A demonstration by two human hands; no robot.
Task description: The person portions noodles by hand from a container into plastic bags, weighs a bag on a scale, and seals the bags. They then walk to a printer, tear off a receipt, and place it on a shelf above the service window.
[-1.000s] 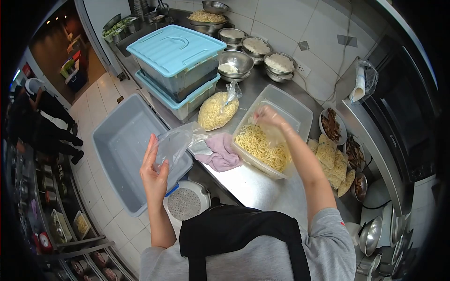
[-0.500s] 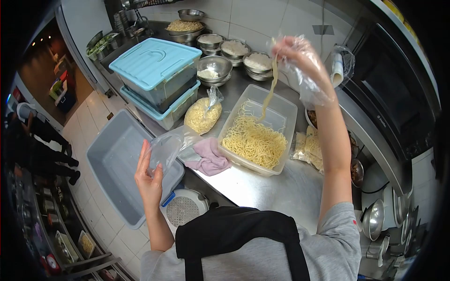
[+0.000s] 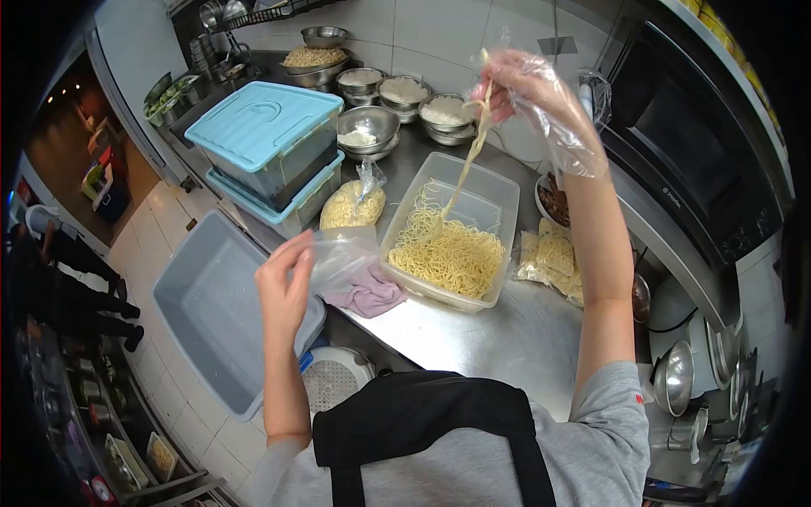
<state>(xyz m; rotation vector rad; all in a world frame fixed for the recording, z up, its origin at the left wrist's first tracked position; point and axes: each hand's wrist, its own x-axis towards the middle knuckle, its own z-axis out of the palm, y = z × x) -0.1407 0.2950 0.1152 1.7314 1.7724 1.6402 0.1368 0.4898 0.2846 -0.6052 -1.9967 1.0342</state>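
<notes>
Wearing a clear plastic glove, my right hand (image 3: 519, 84) is raised above the back of a translucent tub (image 3: 507, 182), its fingers closed on a strand of noodles that hangs down into the tub. Yellow noodles (image 3: 452, 258) lie loose inside it. To the left, my left hand (image 3: 287, 270) pinches the edge of a clear plastic bag (image 3: 342, 258), which spreads toward the tub. Behind that bag stands a tied bag of noodles (image 3: 353, 205). A pink cloth (image 3: 372, 291) lies beside the tub.
Two blue-lidded boxes (image 3: 266, 122) are stacked at the left. A grey bin (image 3: 211, 313) and a scale (image 3: 334, 380) stand below the counter edge. Steel bowls (image 3: 369, 127) line the back. Bagged noodles (image 3: 553, 258) lie right of the tub. Two people (image 3: 76, 270) stand far left.
My left hand has turned and moved right, its fingers now together on the bag. My right hand remains raised, with more of the noodle strand showing below it.
</notes>
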